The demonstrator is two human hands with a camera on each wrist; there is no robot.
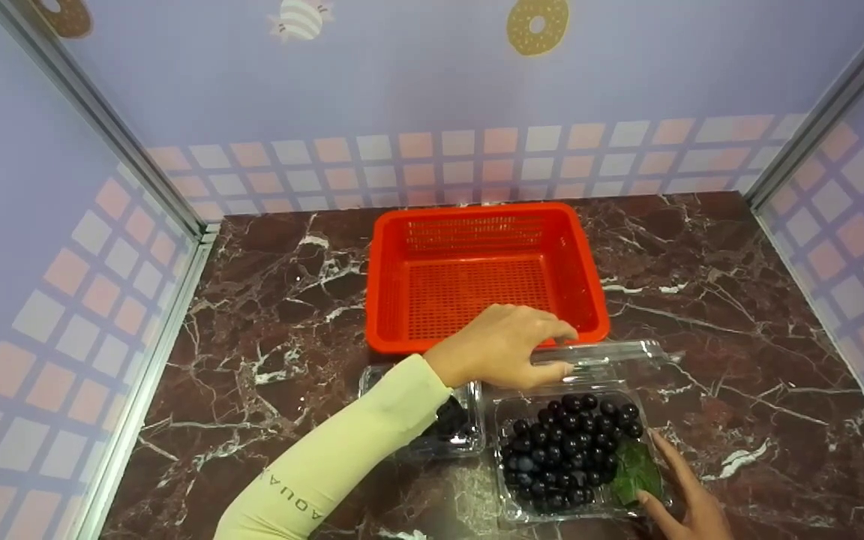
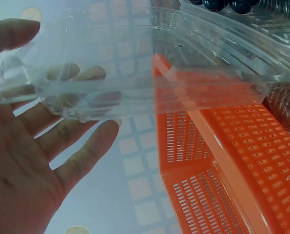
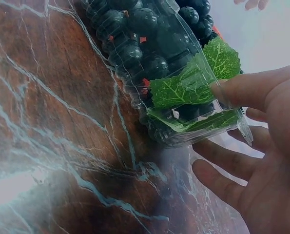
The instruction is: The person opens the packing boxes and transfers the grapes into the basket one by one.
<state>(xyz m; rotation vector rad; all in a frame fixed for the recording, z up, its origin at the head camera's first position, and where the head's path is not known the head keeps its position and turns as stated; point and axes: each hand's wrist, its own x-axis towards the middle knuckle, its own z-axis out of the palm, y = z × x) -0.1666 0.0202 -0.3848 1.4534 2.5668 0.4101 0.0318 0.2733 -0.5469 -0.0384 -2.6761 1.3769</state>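
Observation:
A clear plastic clamshell box (image 1: 537,518) holds black grapes (image 1: 567,450) and a green leaf (image 1: 636,474). Its hinged lid (image 1: 631,352) is raised and leans back toward the red basket. My left hand (image 1: 511,345) is at the lid, thumb and fingers spread apart; in the left wrist view the fingers extend behind the transparent plastic. At the box's near right corner, my right hand (image 1: 691,502) pinches the rim, with the thumb over the leaf (image 3: 183,87) and fingers against the outside wall.
Behind the box stands a red perforated plastic basket (image 1: 376,292) with nothing inside. Left of the grapes is a second clear box (image 1: 477,439) with dark fruit, partly hidden by my left sleeve (image 1: 342,450). Patterned panels (image 1: 432,90) enclose the marbled table (image 1: 274,315).

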